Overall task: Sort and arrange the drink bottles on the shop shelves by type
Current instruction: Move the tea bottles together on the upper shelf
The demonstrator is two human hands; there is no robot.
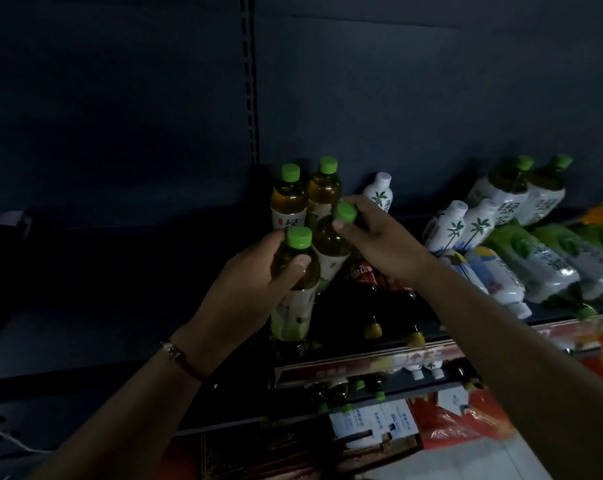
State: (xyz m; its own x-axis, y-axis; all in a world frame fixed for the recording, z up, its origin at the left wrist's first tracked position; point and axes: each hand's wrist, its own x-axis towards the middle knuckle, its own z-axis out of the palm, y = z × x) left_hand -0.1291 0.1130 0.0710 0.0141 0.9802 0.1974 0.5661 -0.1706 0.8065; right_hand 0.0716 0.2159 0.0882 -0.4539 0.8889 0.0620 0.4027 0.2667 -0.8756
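**A:** What have you got in your left hand (248, 282)?

**B:** From the head camera, your fingers are wrapped round a green-capped tea bottle (295, 289), thumb across its shoulder. It is upright, its base low by the shelf edge (362, 362).

**A:** And your right hand (379, 244)?

**B:** It pinches the cap of a second tea bottle (331, 251), which leans a little and sits touching the one in your left hand, just to its right.

**A:** What is behind your hands?

**B:** Two more tea bottles (289, 199) stand upright side by side, just beyond your fingertips. A white bottle with a palm tree (378, 194) stands behind your right hand.

**A:** Under your right wrist?

**B:** Dark cola bottles (372, 292) lie on their sides, yellow caps toward you.

**A:** Further right of that hand?

**B:** More palm-tree bottles (461, 225), tea bottles and green-labelled bottles (535, 261), all tipped or lying. You wear a bracelet (179, 355) on your left wrist.
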